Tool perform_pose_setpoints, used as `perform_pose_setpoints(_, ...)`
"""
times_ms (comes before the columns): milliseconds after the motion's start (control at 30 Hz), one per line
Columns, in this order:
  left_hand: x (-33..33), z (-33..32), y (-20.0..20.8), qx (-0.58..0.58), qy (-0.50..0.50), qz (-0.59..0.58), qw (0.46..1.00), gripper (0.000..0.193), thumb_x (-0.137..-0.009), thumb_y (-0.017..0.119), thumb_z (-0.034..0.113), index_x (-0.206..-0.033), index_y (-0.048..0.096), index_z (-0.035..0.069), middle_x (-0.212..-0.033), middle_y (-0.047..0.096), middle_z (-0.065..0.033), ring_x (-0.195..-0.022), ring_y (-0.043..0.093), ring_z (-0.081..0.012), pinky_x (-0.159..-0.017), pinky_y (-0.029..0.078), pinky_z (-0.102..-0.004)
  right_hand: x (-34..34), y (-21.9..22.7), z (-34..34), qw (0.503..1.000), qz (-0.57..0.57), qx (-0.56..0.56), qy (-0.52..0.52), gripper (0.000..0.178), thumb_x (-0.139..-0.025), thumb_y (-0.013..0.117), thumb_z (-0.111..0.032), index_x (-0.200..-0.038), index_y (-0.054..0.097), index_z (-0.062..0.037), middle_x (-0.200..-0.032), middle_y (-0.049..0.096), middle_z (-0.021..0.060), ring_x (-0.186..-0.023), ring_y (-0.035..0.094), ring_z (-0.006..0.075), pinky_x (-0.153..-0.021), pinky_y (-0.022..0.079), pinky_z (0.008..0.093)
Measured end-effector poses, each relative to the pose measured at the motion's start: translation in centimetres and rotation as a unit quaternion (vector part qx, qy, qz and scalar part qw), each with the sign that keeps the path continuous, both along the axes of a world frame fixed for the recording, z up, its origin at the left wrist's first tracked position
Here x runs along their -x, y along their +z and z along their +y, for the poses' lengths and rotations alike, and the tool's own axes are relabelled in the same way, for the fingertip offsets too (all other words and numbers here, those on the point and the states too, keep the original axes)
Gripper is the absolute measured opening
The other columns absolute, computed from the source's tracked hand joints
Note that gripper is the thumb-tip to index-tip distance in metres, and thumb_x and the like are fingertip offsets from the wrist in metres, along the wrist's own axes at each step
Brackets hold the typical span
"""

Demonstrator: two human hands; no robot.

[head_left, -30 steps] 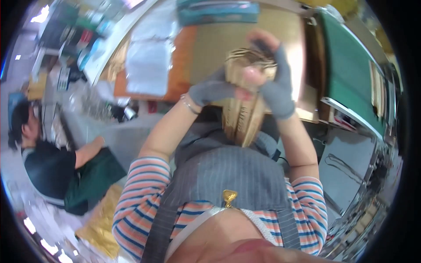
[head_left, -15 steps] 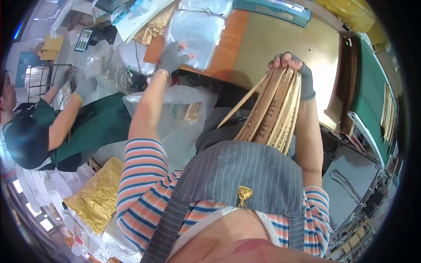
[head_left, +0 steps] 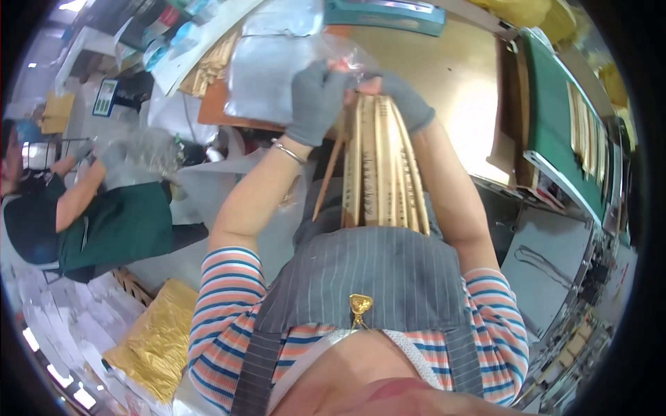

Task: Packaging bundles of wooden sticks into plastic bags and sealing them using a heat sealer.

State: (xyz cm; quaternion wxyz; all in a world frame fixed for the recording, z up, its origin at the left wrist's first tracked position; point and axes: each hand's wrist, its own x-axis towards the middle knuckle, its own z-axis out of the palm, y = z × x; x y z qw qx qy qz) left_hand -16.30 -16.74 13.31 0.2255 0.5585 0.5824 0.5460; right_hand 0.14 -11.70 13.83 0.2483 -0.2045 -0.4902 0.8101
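A bundle of long, flat wooden strips [head_left: 380,163] with dark markings hangs in front of my apron. My right hand [head_left: 411,105], in a grey fingerless glove, is closed round its upper end. One thinner stick [head_left: 329,177] slants away at the bundle's left side. Close beside it, my left hand [head_left: 316,97], gloved the same way, pinches a clear plastic bag [head_left: 352,53] just above the strips' tops. The fingertips of both hands nearly meet there and are partly hidden.
A stack of clear bags [head_left: 263,76] lies on the table [head_left: 416,59], with a blue-green box [head_left: 388,17] behind. More wooden strips [head_left: 216,64] lie at the far left. A green board [head_left: 562,118] bears further strips at right. Another person [head_left: 104,215] works at left, near a gold package [head_left: 158,340].
My left hand has lifted from the bag stack and moved right with a clear bag. My right hand has brought the strips left, so they hang nearly upright.
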Motion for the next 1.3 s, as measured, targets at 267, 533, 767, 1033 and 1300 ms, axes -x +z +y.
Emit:
perform_pose_setpoints(267,0.0,4.0,1.9,0.030,0.009,-0.145,0.989,0.040,-0.093,0.054,0.030,-0.063,0.054,0.003,-0.054,0.049,0.0008,-0.052,0.044,-0.0088,-0.049,0.037,-0.0281,-8.3,-3.1,-0.9,0.973,0.145,0.145,-0.101,0.053,-0.078,0.053,-0.019,-0.126,0.049,0.0031,-0.088,0.063,0.0144,-0.084,0.062,0.0231,-0.077,0.051,0.0303)
perform_pose_setpoints(533,-9.2,4.9,4.5,-0.061,-0.217,0.105,0.968,0.036,-0.092,0.056,0.028,-0.069,0.062,0.001,-0.061,0.058,-0.0015,-0.056,0.052,-0.0077,-0.050,0.041,-0.0253,-7.1,-2.6,0.6,0.965,0.067,0.170,-0.187,0.060,-0.079,0.054,-0.017,-0.133,0.040,0.0050,-0.086,0.064,0.0113,-0.080,0.062,0.0159,-0.074,0.051,0.0270)
perform_pose_setpoints(767,-9.6,3.8,5.0,0.009,-0.192,-0.087,0.978,0.037,-0.089,0.061,0.028,-0.062,0.060,0.002,-0.061,0.059,0.0000,-0.054,0.051,-0.0080,-0.050,0.042,-0.0233,-8.5,-1.9,0.3,0.984,0.129,0.063,-0.104,0.040,-0.081,0.054,-0.015,-0.118,0.053,-0.0009,-0.085,0.064,0.0091,-0.077,0.062,0.0153,-0.073,0.052,0.0287)
perform_pose_setpoints(1033,-8.3,-2.2,0.6,-0.117,-0.172,0.051,0.977,0.032,-0.086,0.060,0.023,-0.067,0.048,0.001,-0.057,0.041,-0.0088,-0.052,0.039,-0.0148,-0.048,0.033,-0.0291,-8.3,-3.8,-2.7,0.925,0.294,0.222,-0.094,0.059,-0.086,0.064,-0.033,-0.132,0.040,-0.0061,-0.110,0.059,0.0134,-0.098,0.062,0.0217,-0.082,0.055,0.0349)
perform_pose_setpoints(1300,-5.6,-12.1,-5.2,-0.044,-0.330,0.139,0.933,0.032,-0.084,0.060,0.018,-0.058,0.049,0.002,-0.056,0.045,-0.0142,-0.049,0.047,-0.0277,-0.047,0.035,-0.0383,-10.8,-5.3,-17.0,0.898,0.147,0.393,-0.134,0.068,-0.085,0.062,-0.046,-0.136,0.039,-0.0065,-0.125,0.053,0.0122,-0.111,0.054,0.0207,-0.097,0.044,0.0332)
